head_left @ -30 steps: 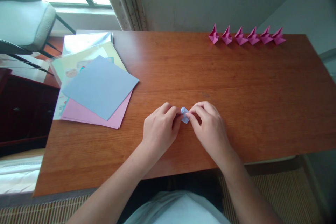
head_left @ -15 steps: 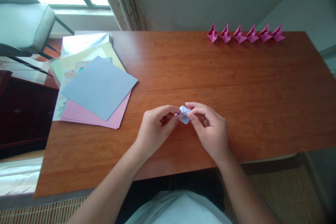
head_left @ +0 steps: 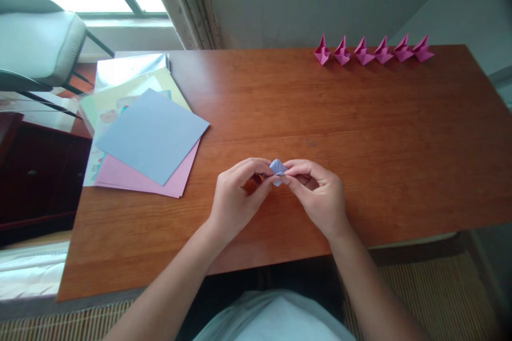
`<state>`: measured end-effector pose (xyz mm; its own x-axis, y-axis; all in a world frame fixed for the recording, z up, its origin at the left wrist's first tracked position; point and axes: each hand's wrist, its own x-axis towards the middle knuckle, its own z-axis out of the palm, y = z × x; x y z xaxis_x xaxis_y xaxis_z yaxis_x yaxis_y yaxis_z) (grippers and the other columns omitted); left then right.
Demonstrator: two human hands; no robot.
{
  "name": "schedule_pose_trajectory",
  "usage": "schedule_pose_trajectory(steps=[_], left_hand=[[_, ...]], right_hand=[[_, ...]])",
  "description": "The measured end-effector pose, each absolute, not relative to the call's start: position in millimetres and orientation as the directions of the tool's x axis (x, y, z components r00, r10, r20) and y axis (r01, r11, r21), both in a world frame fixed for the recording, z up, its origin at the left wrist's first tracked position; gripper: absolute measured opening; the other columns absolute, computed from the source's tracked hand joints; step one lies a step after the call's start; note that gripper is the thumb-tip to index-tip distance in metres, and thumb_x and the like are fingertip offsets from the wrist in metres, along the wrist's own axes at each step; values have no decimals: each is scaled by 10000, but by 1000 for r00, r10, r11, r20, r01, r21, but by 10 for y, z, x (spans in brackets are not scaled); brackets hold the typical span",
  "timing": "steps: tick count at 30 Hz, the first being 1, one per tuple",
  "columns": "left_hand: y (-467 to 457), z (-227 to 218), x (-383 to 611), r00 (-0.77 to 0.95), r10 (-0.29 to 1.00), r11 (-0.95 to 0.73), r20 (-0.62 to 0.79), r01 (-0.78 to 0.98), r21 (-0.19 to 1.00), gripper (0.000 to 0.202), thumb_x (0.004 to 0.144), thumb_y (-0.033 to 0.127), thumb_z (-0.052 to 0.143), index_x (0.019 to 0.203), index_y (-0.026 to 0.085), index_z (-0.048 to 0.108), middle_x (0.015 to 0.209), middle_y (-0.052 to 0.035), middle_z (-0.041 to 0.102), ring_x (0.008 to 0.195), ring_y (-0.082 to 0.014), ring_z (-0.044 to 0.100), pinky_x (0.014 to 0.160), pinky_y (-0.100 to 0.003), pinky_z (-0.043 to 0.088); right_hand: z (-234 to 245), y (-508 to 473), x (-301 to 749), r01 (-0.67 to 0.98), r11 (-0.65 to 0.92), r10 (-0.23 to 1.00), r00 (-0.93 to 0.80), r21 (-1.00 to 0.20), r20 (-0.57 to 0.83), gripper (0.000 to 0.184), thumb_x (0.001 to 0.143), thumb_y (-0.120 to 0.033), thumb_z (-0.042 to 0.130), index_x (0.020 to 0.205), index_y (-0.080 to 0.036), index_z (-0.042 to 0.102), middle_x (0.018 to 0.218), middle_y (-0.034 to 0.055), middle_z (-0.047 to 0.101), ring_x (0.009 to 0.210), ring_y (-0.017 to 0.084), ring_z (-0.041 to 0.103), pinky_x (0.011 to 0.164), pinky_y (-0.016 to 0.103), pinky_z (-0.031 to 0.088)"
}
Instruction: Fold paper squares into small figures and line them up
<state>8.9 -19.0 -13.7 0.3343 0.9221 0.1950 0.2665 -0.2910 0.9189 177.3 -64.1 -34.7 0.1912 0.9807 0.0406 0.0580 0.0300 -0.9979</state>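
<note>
A small piece of folded light-blue paper [head_left: 277,167] is held above the table, near its front edge. My left hand [head_left: 239,189] pinches its left side between thumb and fingers. On the right side, the thumb and index finger of my right hand [head_left: 320,194] grip it too. The fingertips hide both side edges of the paper; a pointed top and a bit of the lower part show between them.
Several pink origami figures [head_left: 364,52] stand in a row along the back edge of the wooden table [head_left: 248,96]. At left lie a blue paper square [head_left: 154,136], pink sheets [head_left: 176,187] and a plastic packet [head_left: 134,68]. A chair [head_left: 44,42] stands beyond.
My right fingertips have moved in closer to the left ones, closing on the folded paper. Its shape looks narrower and more pointed. The camera view has shifted slightly.
</note>
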Motion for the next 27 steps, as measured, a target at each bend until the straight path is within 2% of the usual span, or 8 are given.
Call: schedule_pose_trajectory(steps=[4, 10, 13, 15, 17, 22, 27], left_hand=[[-189, -161, 71, 344, 920, -297, 189, 293, 909, 70, 855, 132, 754, 881, 187, 718, 888, -13, 776, 751, -111, 707, 671, -194, 548], [-200, -161, 76, 326, 928, -287, 183, 308, 907, 80, 839, 120, 758, 868, 190, 733, 862, -11, 780, 713, -112, 704, 622, -184, 538], [-212, -145, 91, 313, 942, -203, 121, 242, 949, 61, 879, 190, 731, 940, 187, 731, 905, -32, 785, 755, -138, 728, 654, -204, 573], [-207, -124, 91, 299, 953, -102, 47, 170, 980, 153, 927, 246, 682, 1064, 185, 709, 930, -41, 786, 748, -139, 733, 638, -207, 588], [-184, -102, 77, 308, 951, -13, -29, 135, 991, 202, 946, 289, 660, 1107, 173, 701, 905, -39, 785, 693, -129, 722, 587, -195, 583], [-86, -70, -12, 411, 906, 16, -104, 211, 977, 189, 915, 332, 702, 938, 159, 774, 776, -35, 771, 613, -126, 686, 547, -192, 560], [-49, -40, -56, 452, 869, 123, -203, 200, 972, 163, 894, 302, 717, 882, 148, 769, 729, -40, 759, 614, -138, 694, 522, -187, 535]], right_hand=[[-324, -645, 1792, 177, 68, 979, 178, -982, 99, 37, 875, -228, 749, 847, -250, 740, 1014, 42, 745, 965, 203, 712, 843, 339, 587], [-306, -638, 1802, 244, 107, 979, 145, -964, 145, 39, 897, -218, 714, 881, -249, 730, 1006, 42, 734, 948, 198, 704, 836, 336, 577], [-304, -636, 1797, 258, 105, 977, 153, -960, 148, 28, 900, -229, 710, 885, -246, 725, 1011, 45, 739, 949, 202, 706, 831, 336, 579], [-297, -635, 1796, 266, 115, 974, 160, -957, 161, 26, 904, -233, 704, 887, -247, 719, 1024, 44, 741, 960, 205, 706, 838, 341, 579], [-283, -632, 1800, 308, 152, 969, 142, -939, 204, 32, 911, -232, 697, 895, -253, 715, 1026, 37, 745, 972, 206, 704, 856, 352, 575], [-241, -629, 1835, 478, 313, 931, 15, -821, 364, 86, 932, -213, 679, 916, -283, 727, 1007, 24, 763, 950, 208, 682, 860, 388, 566], [-248, -640, 1857, 536, 410, 893, -70, -738, 445, 139, 930, -176, 680, 939, -299, 744, 1022, 20, 770, 944, 214, 647, 856, 412, 565]])
